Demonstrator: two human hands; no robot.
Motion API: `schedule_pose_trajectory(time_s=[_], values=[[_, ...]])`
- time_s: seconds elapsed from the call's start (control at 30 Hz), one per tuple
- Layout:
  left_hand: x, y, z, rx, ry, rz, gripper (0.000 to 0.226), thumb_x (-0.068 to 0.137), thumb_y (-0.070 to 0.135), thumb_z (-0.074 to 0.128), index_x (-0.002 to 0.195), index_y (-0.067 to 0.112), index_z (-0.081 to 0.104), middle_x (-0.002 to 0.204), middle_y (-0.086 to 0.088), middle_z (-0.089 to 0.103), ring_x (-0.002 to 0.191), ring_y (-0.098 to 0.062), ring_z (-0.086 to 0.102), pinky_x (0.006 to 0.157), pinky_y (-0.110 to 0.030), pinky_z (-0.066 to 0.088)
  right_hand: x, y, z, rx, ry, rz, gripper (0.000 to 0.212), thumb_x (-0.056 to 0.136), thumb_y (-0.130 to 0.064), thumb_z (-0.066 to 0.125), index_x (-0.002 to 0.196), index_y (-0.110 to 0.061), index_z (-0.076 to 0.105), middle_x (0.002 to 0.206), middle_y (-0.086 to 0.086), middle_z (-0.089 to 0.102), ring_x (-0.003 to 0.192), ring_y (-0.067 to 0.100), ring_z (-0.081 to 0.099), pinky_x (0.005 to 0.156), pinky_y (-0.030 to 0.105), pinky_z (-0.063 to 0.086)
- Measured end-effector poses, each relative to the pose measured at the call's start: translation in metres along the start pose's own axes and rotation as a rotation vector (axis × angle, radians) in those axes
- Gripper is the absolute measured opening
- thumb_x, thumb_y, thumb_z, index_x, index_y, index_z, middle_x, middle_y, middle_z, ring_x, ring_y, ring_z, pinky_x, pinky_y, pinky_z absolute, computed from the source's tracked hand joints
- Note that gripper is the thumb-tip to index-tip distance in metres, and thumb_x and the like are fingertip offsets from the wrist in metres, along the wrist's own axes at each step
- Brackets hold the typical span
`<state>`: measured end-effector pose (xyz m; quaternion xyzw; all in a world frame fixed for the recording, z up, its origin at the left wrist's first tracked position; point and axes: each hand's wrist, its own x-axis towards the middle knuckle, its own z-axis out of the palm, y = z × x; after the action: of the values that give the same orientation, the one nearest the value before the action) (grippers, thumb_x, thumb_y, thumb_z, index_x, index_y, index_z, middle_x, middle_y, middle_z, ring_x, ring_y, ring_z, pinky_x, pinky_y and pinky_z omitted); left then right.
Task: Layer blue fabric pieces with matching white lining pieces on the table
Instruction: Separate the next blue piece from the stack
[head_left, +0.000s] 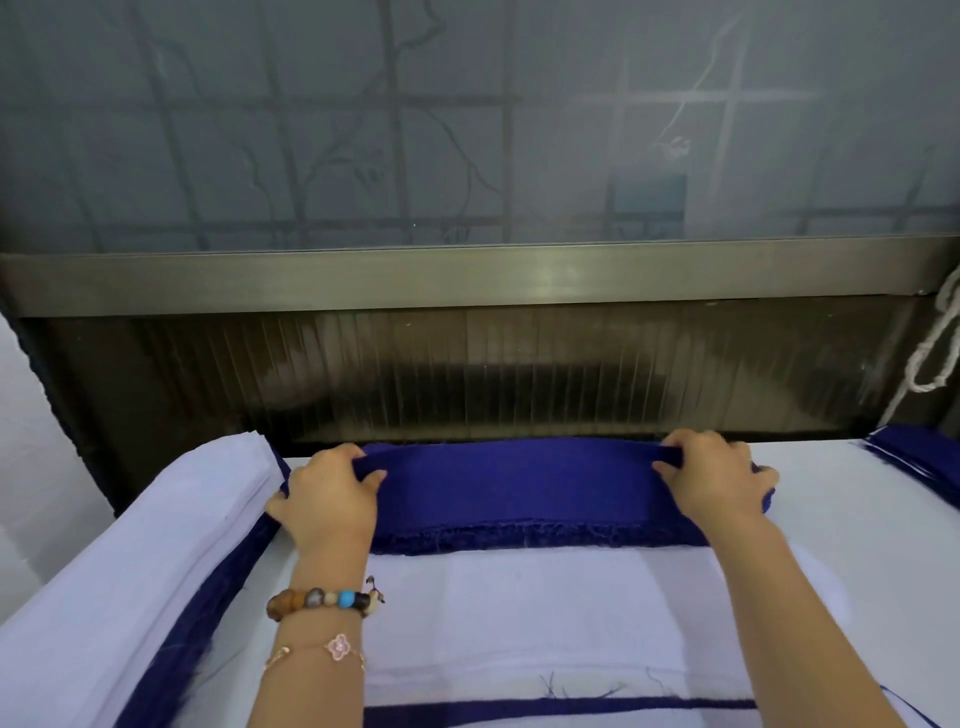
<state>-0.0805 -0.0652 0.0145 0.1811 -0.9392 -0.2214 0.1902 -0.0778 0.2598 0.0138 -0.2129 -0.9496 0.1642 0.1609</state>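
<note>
Frosted window glass fills the upper frame; below it the white counter spans the lower half. A layered stack of white and blue lies at lower left, so I judge the work well underway. At centre, a white lining piece awaits its cover: the blue fabric piece is bunched at its far edge. My left hand and right hand grip its ends, fingers curled over.

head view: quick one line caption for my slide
Left hand and right hand grip the ends of a blue fabric piece over white lining.
</note>
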Motion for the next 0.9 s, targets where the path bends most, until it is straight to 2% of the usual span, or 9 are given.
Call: schedule_pose_trajectory(time_s=[0.1, 0.2, 0.33, 0.4, 0.5, 0.57, 0.7, 0.8, 0.9], values=[[0.002, -0.007, 0.0, -0.034, -0.001, -0.034, 0.035, 0.092, 0.034, 0.061, 0.122, 0.016, 0.06, 0.115, -0.012, 0.064, 0.11, -0.035, 0.056, 0.092, -0.048, 0.042, 0.008, 0.022, -0.005, -0.007, 0.01, 0.17, 0.024, 0.093, -0.036, 0.058, 0.115, -0.028, 0.061, 0.12, 0.006, 0.056, 0.119, 0.032, 0.041, 0.097, 0.046, 0.029], [0.004, -0.01, 0.004, -0.119, -0.014, -0.031, 0.034, 0.093, 0.027, 0.061, 0.12, 0.008, 0.059, 0.113, -0.016, 0.065, 0.104, -0.035, 0.06, 0.083, -0.046, 0.05, 0.011, 0.033, -0.008, -0.02, 0.002, 0.26, 0.037, 0.092, -0.04, 0.059, 0.125, -0.024, 0.056, 0.124, 0.009, 0.056, 0.12, 0.032, 0.041, 0.094, 0.042, 0.03], [0.002, -0.009, 0.011, -0.189, 0.009, -0.036, 0.027, 0.094, 0.022, 0.06, 0.112, 0.002, 0.061, 0.106, -0.019, 0.065, 0.097, -0.036, 0.06, 0.07, -0.037, 0.042, 0.011, 0.036, -0.003, -0.002, 0.034, 0.262, 0.029, 0.092, -0.036, 0.06, 0.114, -0.017, 0.059, 0.115, 0.012, 0.061, 0.115, 0.034, 0.046, 0.089, 0.039, 0.031], [0.001, -0.009, 0.013, -0.217, 0.036, -0.046, 0.024, 0.093, 0.02, 0.06, 0.108, 0.001, 0.061, 0.104, -0.02, 0.065, 0.095, -0.036, 0.061, 0.071, -0.037, 0.042, 0.011, 0.037, 0.0, 0.032, 0.045, 0.236, 0.026, 0.093, -0.033, 0.06, 0.11, -0.014, 0.06, 0.11, 0.014, 0.062, 0.108, 0.035, 0.052, 0.086, 0.039, 0.033], [-0.001, -0.008, 0.016, -0.254, 0.048, -0.076, 0.031, 0.094, 0.02, 0.06, 0.118, 0.0, 0.06, 0.111, -0.02, 0.064, 0.102, -0.037, 0.061, 0.081, -0.042, 0.048, 0.008, 0.039, 0.005, 0.109, 0.057, 0.165, 0.025, 0.095, -0.027, 0.057, 0.111, -0.008, 0.058, 0.108, 0.015, 0.063, 0.101, 0.036, 0.057, 0.084, 0.04, 0.045], [-0.005, -0.006, 0.016, -0.29, 0.048, -0.08, 0.032, 0.094, 0.018, 0.059, 0.12, 0.0, 0.058, 0.113, -0.02, 0.063, 0.102, -0.036, 0.06, 0.081, -0.042, 0.048, 0.005, 0.04, 0.005, 0.129, 0.055, 0.12, 0.026, 0.096, -0.025, 0.055, 0.113, -0.006, 0.056, 0.109, 0.015, 0.063, 0.1, 0.035, 0.058, 0.082, 0.042, 0.049], [-0.012, -0.003, 0.003, -0.237, -0.012, -0.003, 0.026, 0.097, 0.016, 0.053, 0.119, 0.002, 0.056, 0.116, -0.017, 0.06, 0.104, -0.034, 0.06, 0.085, -0.042, 0.049, 0.005, 0.04, -0.016, 0.038, -0.032, -0.023, 0.026, 0.097, -0.024, 0.051, 0.121, -0.012, 0.054, 0.117, 0.012, 0.062, 0.104, 0.031, 0.059, 0.085, 0.039, 0.049], [-0.014, -0.003, -0.02, -0.212, -0.031, 0.071, 0.027, 0.096, 0.011, 0.053, 0.122, 0.002, 0.056, 0.122, -0.018, 0.057, 0.111, -0.034, 0.057, 0.094, -0.042, 0.046, 0.003, 0.039, -0.04, -0.088, -0.038, -0.127, 0.018, 0.097, -0.023, 0.051, 0.114, -0.017, 0.055, 0.111, 0.008, 0.065, 0.097, 0.027, 0.062, 0.077, 0.036, 0.051], [-0.024, -0.011, -0.046, -0.29, 0.039, 0.106, 0.025, 0.094, 0.008, 0.057, 0.117, -0.002, 0.059, 0.113, -0.022, 0.061, 0.105, -0.036, 0.058, 0.089, -0.041, 0.045, -0.005, 0.042, -0.06, 0.071, 0.001, -0.139, 0.024, 0.095, -0.022, 0.055, 0.119, -0.017, 0.056, 0.107, 0.009, 0.066, 0.094, 0.028, 0.062, 0.069, 0.032, 0.045]])
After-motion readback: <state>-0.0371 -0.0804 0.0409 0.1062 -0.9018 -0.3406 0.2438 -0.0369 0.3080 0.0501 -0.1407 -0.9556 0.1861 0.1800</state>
